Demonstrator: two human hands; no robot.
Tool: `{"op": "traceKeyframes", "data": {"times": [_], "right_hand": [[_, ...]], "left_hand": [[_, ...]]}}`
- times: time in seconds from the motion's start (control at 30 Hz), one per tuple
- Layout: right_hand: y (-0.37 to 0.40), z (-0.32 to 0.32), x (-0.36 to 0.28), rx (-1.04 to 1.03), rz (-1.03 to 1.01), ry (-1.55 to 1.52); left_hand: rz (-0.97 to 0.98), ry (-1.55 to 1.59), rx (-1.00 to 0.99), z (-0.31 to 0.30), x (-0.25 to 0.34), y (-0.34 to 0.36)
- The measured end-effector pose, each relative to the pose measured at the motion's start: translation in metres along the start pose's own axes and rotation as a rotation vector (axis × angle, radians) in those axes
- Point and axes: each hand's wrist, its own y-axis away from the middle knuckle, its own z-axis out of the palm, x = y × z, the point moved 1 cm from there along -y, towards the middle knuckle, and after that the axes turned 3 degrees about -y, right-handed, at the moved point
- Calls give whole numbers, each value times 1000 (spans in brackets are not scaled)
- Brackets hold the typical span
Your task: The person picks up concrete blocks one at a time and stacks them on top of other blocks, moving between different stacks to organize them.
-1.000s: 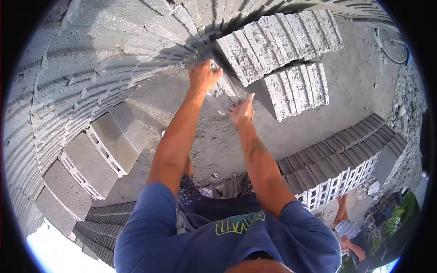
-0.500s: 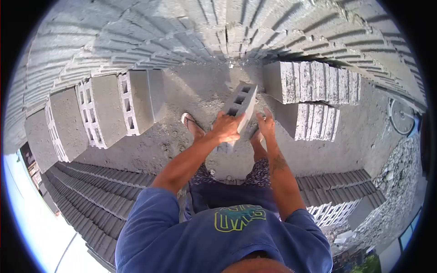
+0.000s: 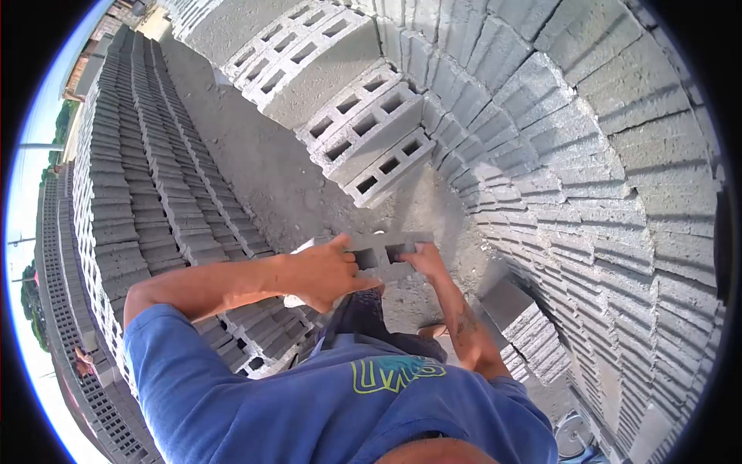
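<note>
A grey hollow concrete block (image 3: 380, 258) is held crosswise in front of my body, with two of its dark holes showing. My left hand (image 3: 318, 271) grips it at its left part. My right hand (image 3: 423, 261) holds its right part, with fingertips at the edge of a hole. Beyond the block, a short row of larger hollow blocks (image 3: 367, 116) stands on the ground with the holes facing me.
A tall wall of stacked blocks (image 3: 572, 185) curves along the right. Long rows of stacked blocks (image 3: 127, 193) run along the left. More blocks (image 3: 533, 332) stand low at the right, near a wheel (image 3: 573, 435). Dusty ground (image 3: 263, 147) lies between the stacks.
The view has turned left, toward the row of standing blocks. The held block has gone from slanting to nearly crosswise. My right hand, apart from it before, now grips it too.
</note>
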Motion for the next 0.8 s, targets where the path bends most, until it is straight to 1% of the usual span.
{"op": "traceKeyframes", "data": {"times": [0.03,0.07,0.1,0.13,0.17,0.2,0.23,0.27,0.33,0.37,0.43,0.47,0.53,0.57,0.6,0.67,0.73,0.8], "right_hand": [[-31,1,-29,18,-51,117],[-46,-7,-91,68,-114,298],[-65,-13,-146,126,-168,429],[-82,-19,-196,103,-181,479],[-108,-24,-231,118,-232,576],[-131,-29,-268,140,-222,707],[-155,-34,-298,164,-261,783],[-177,-37,-321,184,-295,859],[-214,-38,-365,235,-318,993],[-238,-37,-375,233,-309,1007],[-282,-34,-383,321,-385,1066],[-302,-32,-378,318,-371,1068],[-341,-24,-369,345,-418,1104],[-350,-19,-373,304,-394,1125],[-352,-17,-370,292,-360,1110],[-349,-20,-371,247,-393,1066],[-347,-17,-376,313,-410,1099],[-346,-18,-374,281,-398,1098]], "left_hand": [[-83,-5,51,-1,-16,30],[-83,2,67,1,-32,53],[-184,3,192,3,-50,76],[-283,7,314,4,-66,93],[-283,14,326,8,-84,102],[-340,-28,440,14,-106,104],[-398,-71,555,22,-129,104],[-396,-58,571,33,-152,99],[-486,-207,765,50,-208,84],[-483,-196,776,56,-237,80],[-547,-229,832,67,-282,68],[-538,-218,831,76,-297,61],[-538,-163,901,89,-326,50],[-522,-130,942,95,-337,54],[-502,-106,920,97,-338,56],[-489,-98,910,92,-340,58],[-457,-123,903,90,-343,60],[-475,-148,890,88,-341,59]]}}
